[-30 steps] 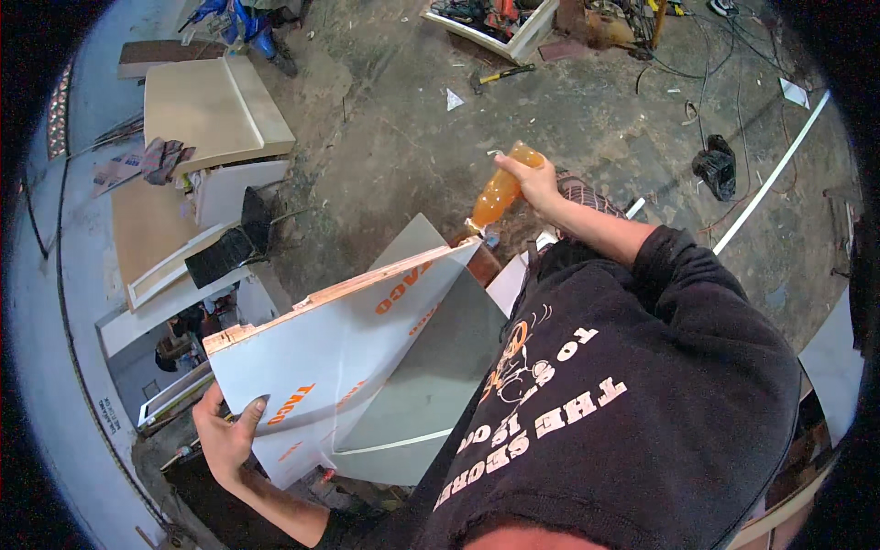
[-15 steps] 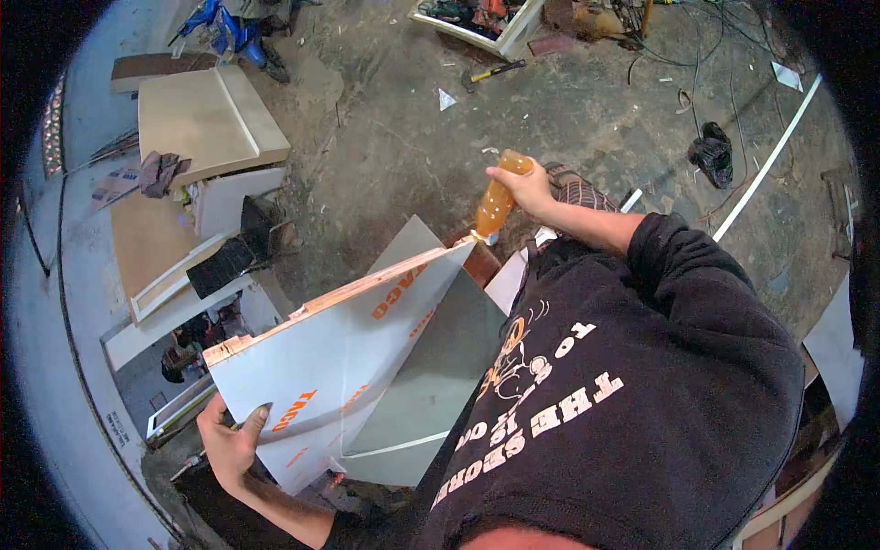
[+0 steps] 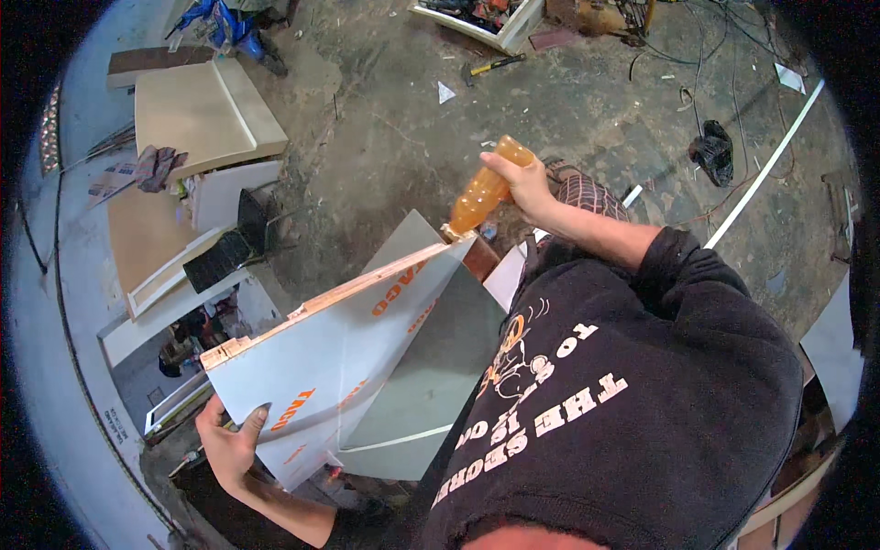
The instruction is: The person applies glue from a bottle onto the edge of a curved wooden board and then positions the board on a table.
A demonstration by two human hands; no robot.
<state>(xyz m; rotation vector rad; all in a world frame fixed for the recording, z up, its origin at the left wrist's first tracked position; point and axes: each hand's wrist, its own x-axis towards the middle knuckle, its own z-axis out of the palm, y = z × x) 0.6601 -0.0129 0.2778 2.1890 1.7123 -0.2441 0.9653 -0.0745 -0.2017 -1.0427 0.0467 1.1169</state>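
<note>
My right hand (image 3: pixel 524 183) is wrapped round a plastic bottle (image 3: pixel 483 194) of amber-yellow liquid, tilted with its mouth down. The mouth meets the far right end of the long raw wooden edge (image 3: pixel 367 280) of a board. That board (image 3: pixel 275 403), faced in pale bluish white with orange print, stands on its side in front of me. At its near left corner, my left hand (image 3: pixel 229 440) grips it, thumb on the pale face and fingers behind. Behind and below the board is a grey-green panel (image 3: pixel 412 390).
Beige panels (image 3: pixel 192 115) lean at the left, a crumpled cloth (image 3: pixel 160 168) on them. A hammer-like tool with a yellow-and-black handle (image 3: pixel 497 66) lies on the concrete floor, below a white-framed box (image 3: pixel 504 37) of tools. A black plastic bag (image 3: pixel 711 154) and a long white strip (image 3: pixel 768 165) are at the right.
My right hand has tipped the bottle further over, and its mouth has shifted slightly left along the board's edge. My left hand keeps its grip on the corner.
</note>
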